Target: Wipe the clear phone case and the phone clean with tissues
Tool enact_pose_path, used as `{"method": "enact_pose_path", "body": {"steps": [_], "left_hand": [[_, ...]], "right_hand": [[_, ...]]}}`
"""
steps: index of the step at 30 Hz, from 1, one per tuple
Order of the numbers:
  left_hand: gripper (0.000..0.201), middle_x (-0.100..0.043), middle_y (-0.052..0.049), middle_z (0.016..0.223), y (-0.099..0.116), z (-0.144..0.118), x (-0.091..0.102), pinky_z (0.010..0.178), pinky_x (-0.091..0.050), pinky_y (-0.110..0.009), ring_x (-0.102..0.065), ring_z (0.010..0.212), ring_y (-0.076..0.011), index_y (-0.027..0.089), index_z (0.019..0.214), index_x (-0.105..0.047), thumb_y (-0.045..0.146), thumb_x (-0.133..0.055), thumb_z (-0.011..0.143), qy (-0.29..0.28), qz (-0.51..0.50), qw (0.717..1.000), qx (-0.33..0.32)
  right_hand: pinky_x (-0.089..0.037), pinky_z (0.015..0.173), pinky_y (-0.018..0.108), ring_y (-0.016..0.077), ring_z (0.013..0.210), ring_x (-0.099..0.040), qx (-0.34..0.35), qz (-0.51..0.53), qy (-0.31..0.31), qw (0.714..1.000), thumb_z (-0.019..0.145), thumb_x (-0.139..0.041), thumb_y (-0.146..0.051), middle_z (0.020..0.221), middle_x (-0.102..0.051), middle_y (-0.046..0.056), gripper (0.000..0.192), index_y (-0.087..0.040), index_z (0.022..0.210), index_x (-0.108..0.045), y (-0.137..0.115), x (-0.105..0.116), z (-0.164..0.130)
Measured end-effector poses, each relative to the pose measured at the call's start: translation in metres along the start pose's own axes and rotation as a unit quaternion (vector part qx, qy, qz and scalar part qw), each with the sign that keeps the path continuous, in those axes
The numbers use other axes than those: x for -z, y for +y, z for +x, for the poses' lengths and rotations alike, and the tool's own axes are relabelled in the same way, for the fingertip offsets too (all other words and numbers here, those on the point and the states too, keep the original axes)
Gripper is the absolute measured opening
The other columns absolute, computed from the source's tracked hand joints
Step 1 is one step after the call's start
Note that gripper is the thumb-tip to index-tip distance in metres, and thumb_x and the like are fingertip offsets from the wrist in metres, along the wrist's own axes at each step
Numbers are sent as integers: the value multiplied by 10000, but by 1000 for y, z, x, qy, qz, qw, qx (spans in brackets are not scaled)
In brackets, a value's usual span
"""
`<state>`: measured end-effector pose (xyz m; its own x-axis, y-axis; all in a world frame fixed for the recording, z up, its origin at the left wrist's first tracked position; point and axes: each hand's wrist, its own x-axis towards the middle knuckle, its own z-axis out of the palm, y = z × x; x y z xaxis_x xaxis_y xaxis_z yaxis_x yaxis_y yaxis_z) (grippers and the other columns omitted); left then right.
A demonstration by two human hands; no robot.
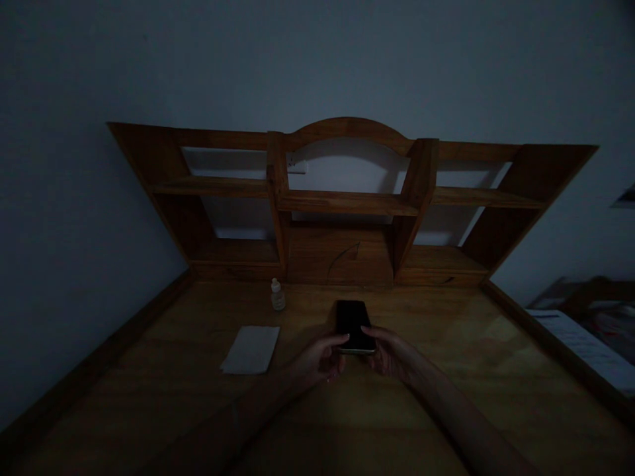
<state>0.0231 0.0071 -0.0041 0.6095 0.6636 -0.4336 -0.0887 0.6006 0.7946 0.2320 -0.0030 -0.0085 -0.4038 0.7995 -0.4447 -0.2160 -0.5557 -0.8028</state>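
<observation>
Between my two hands is a black smartphone (352, 321), its dark screen facing up toward me. My left hand (322, 357) grips its lower left corner, the thumb lying over the edge of the screen. On the lower right side my right hand (389, 350) holds it too, thumb on the glass and fingers curled beneath. The phone's underside and most of my fingertips are hidden. To the left on the wooden desk (163, 383) lies a folded white cloth or paper stack (251, 350); the dim light hides which.
A small clear dropper-like bottle (278, 296) stands behind the white stack. A wooden shelf unit (347, 202) runs along the back of the desk, against the wall. Raised rims (99, 350) edge the desk's sides. Beyond the right rim lie white papers (580, 340).
</observation>
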Motion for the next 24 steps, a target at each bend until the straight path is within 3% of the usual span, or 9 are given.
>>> {"method": "enact_pose_path", "body": {"steps": [2,9,14,19,24], "left_hand": [[448,-604,-5,487,0,1,1,347,-249,-229,-456,310,-90,135,828,-614,578,-628,763,-12,4,1000,19],[446,-602,30,490,-4,2,5,350,-279,-204,-477,331,-105,176,1068,-534,486,-664,776,-7,24,999,-23],[624,-620,49,559,0,-3,3,353,-316,-184,-502,344,-99,197,1300,-417,439,-675,786,-41,37,997,-52],[850,-705,-40,717,-3,-7,-5,449,-459,-222,-648,498,-165,213,1490,-200,418,-677,817,-106,71,990,-61],[814,-734,-128,871,-10,-8,-11,646,-566,-362,-732,705,-256,193,1505,-213,429,-648,859,-87,50,993,-66]], "right_hand": [[-396,335,162,111,393,-590,5,0,0,1000,845,-662,-461,543,-668,25,354,-109,880,-659,1,-2,1],[-493,421,194,121,474,-632,16,7,3,1000,834,-690,-423,698,-722,66,340,-102,946,-681,-1,-7,0],[-535,513,235,155,610,-680,61,13,31,998,799,-734,-387,860,-750,83,348,-125,1023,-686,-3,-14,-1],[-532,842,311,224,992,-686,192,-31,98,976,717,-826,-365,1121,-728,56,511,-208,1170,-648,-5,-25,-8],[-513,874,379,271,1040,-660,225,-95,120,962,702,-833,-394,1132,-718,70,547,-223,1184,-639,-7,-26,-14]]}}
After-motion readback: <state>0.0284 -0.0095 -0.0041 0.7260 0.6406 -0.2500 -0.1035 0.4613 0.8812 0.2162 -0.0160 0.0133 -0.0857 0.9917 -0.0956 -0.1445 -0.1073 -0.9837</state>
